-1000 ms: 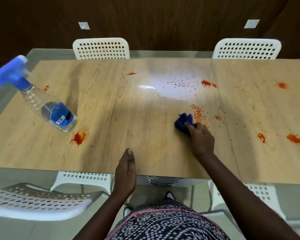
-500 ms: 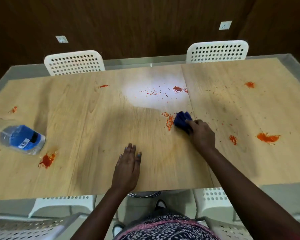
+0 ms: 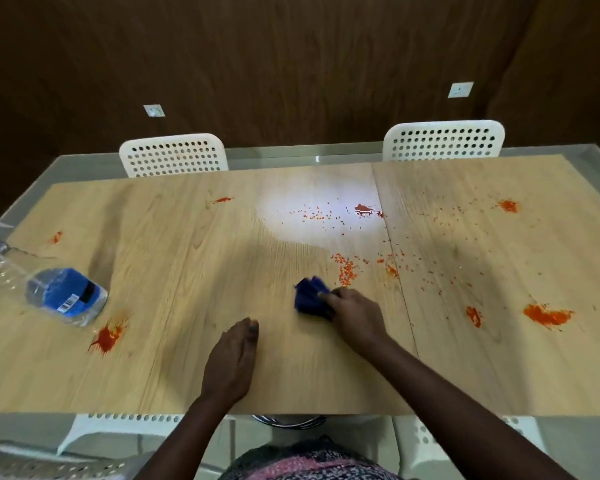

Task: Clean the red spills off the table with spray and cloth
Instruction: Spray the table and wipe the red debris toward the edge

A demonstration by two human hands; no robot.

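we note right hand gripping bunched blue cloth on surface, just beside red flecks. left hand flat, fingers straight. spray bottle lying at left.

Spray bottle: nozzle cut off at left edge. Blue cloth: near side hidden under right hand. Near chairs: mostly beneath worktop.

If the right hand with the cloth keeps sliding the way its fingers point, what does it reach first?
The right hand points up-left, pressing the crumpled dark blue cloth. That line looks free: bare light wooden tabletop, with the red-orange crumb patch off to the right.
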